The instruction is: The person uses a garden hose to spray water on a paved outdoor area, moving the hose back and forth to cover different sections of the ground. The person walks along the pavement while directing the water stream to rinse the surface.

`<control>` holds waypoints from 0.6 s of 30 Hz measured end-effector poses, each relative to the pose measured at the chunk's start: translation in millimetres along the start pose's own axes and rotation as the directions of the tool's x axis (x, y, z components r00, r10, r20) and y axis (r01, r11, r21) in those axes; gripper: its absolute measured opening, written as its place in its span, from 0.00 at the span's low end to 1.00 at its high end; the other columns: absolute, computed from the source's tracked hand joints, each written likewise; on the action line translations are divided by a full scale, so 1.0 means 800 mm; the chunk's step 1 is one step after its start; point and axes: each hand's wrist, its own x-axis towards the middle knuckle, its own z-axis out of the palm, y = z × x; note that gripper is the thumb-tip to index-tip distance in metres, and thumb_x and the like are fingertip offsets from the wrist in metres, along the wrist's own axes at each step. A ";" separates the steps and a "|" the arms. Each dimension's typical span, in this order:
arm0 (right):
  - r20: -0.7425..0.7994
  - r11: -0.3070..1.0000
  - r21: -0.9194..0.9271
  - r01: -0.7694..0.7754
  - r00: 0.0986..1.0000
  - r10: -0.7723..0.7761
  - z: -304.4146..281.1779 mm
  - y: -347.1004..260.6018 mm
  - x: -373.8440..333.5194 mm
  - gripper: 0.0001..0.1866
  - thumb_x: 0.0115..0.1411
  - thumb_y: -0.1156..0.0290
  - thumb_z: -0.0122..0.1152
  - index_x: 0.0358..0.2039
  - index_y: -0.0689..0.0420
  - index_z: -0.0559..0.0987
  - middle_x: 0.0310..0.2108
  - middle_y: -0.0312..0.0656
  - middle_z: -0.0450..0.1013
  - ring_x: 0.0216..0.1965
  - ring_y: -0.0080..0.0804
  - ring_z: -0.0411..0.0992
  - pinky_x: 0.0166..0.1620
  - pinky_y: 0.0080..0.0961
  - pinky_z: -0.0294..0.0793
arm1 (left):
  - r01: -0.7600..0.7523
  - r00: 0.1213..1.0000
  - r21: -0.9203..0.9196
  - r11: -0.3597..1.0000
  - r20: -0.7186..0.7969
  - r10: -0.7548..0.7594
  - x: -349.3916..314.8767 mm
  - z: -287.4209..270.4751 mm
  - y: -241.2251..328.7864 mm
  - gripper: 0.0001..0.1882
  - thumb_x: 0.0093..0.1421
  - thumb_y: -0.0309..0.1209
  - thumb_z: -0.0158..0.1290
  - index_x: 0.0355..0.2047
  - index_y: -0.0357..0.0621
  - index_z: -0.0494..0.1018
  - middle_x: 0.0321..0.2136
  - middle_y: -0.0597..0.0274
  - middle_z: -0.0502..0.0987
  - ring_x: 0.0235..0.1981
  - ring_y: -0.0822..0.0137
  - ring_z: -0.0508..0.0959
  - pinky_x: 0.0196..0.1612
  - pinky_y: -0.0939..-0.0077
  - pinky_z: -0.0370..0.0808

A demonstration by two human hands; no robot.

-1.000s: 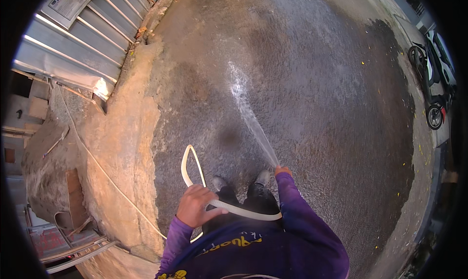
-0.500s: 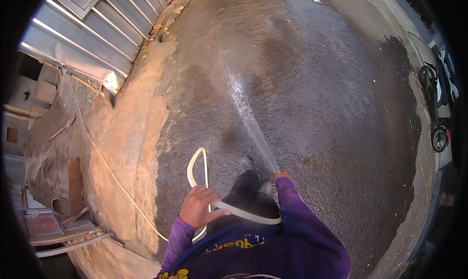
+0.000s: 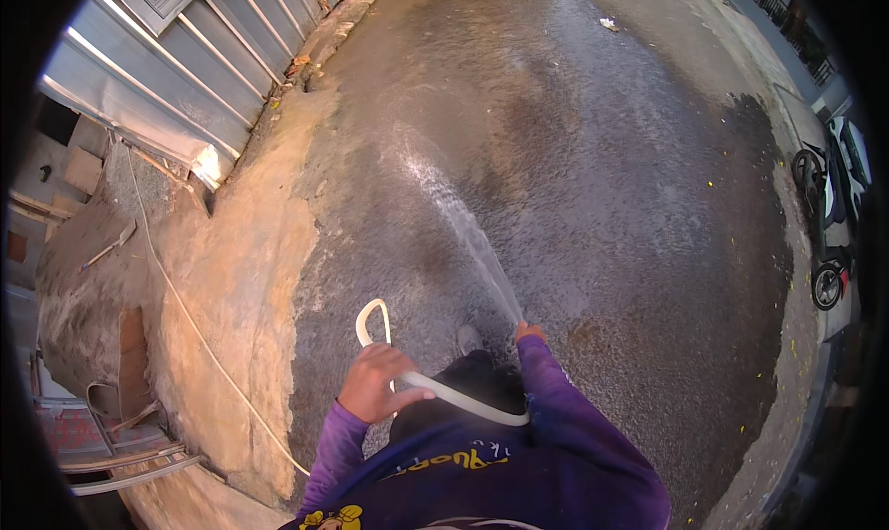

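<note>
A whitish hose [image 3: 468, 403] crosses in front of my body, sagging between my two hands. My left hand [image 3: 375, 382] is closed over it, with the thumb pointing right; beyond the knuckles the hose bends up into a narrow loop. My right hand [image 3: 531, 332], stretched out ahead, is closed around what seems to be the hose's outlet, though the fingers mostly hide it. From there a jet of water [image 3: 468, 229] shoots forward and to the left, breaking into spray over the wet dark pavement [image 3: 639, 252].
A thin line of hose [image 3: 190, 308] runs along the tan concrete strip at left. Corrugated metal fencing [image 3: 190, 62] stands at the far left, with boards and poles below it. Motorbikes [image 3: 827, 192] are parked at the right edge. A white scrap [image 3: 607, 24] lies far ahead.
The jet's far end has swung to the left. The hose loop beyond my left hand has become shorter and lower. Both hands keep their hold on the hose, and my front foot has shifted.
</note>
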 end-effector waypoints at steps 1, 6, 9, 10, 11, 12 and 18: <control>-0.013 0.999 0.014 -0.029 1.000 0.029 -0.004 -0.006 -0.001 0.33 0.61 0.45 0.48 0.50 0.63 0.79 0.51 0.61 0.74 0.55 0.57 0.72 0.60 0.47 0.68 | 0.005 1.000 -0.013 1.000 0.001 -0.005 0.004 -0.003 -0.005 0.20 0.48 0.47 0.69 0.27 0.43 0.78 0.26 0.59 0.77 0.33 0.54 0.77 0.41 0.61 0.72; -0.025 0.998 0.010 -0.068 0.997 0.069 -0.033 -0.004 -0.009 0.32 0.61 0.46 0.51 0.50 0.64 0.78 0.51 0.61 0.74 0.55 0.57 0.72 0.59 0.47 0.69 | -0.019 1.000 -0.045 0.999 0.016 0.020 0.022 -0.010 -0.025 0.21 0.48 0.48 0.69 0.28 0.43 0.78 0.27 0.59 0.78 0.35 0.53 0.78 0.43 0.61 0.72; -0.040 0.994 -0.002 -0.112 0.993 0.112 -0.049 -0.008 -0.002 0.34 0.61 0.45 0.51 0.51 0.64 0.78 0.50 0.62 0.74 0.54 0.57 0.73 0.59 0.47 0.69 | 0.005 0.998 -0.091 0.996 0.057 0.000 0.033 -0.010 -0.032 0.22 0.48 0.48 0.68 0.29 0.42 0.78 0.28 0.58 0.78 0.35 0.53 0.78 0.44 0.61 0.72; -0.061 0.994 -0.010 -0.110 0.992 0.109 -0.052 -0.009 0.002 0.35 0.60 0.44 0.52 0.51 0.65 0.77 0.51 0.62 0.74 0.55 0.57 0.73 0.59 0.47 0.69 | -0.009 0.998 -0.092 0.996 0.058 0.014 0.036 -0.011 -0.034 0.22 0.48 0.48 0.68 0.29 0.42 0.78 0.28 0.58 0.78 0.35 0.53 0.78 0.43 0.61 0.72; -0.082 0.994 -0.018 -0.108 0.991 0.106 -0.054 -0.011 0.005 0.36 0.60 0.43 0.52 0.51 0.65 0.77 0.52 0.63 0.74 0.55 0.58 0.73 0.59 0.47 0.69 | -0.023 0.998 -0.094 0.995 0.057 0.028 0.040 -0.013 -0.036 0.22 0.48 0.48 0.68 0.29 0.42 0.78 0.28 0.58 0.78 0.35 0.53 0.78 0.43 0.61 0.72; -0.046 0.996 -0.035 -0.081 0.996 0.079 -0.064 -0.017 0.002 0.36 0.61 0.42 0.51 0.52 0.65 0.77 0.52 0.63 0.73 0.55 0.58 0.72 0.60 0.47 0.69 | -0.030 0.998 -0.095 0.995 0.056 0.035 0.041 -0.013 -0.039 0.22 0.48 0.48 0.68 0.29 0.42 0.78 0.28 0.58 0.78 0.35 0.53 0.78 0.43 0.60 0.72; 0.024 0.979 -0.168 -0.112 0.993 0.117 -0.086 0.019 0.010 0.35 0.63 0.42 0.46 0.54 0.61 0.76 0.55 0.60 0.71 0.57 0.60 0.70 0.60 0.47 0.68 | -0.040 0.993 -0.123 0.992 0.101 0.053 0.054 -0.011 -0.047 0.22 0.48 0.48 0.68 0.30 0.41 0.78 0.28 0.57 0.78 0.35 0.52 0.77 0.43 0.59 0.72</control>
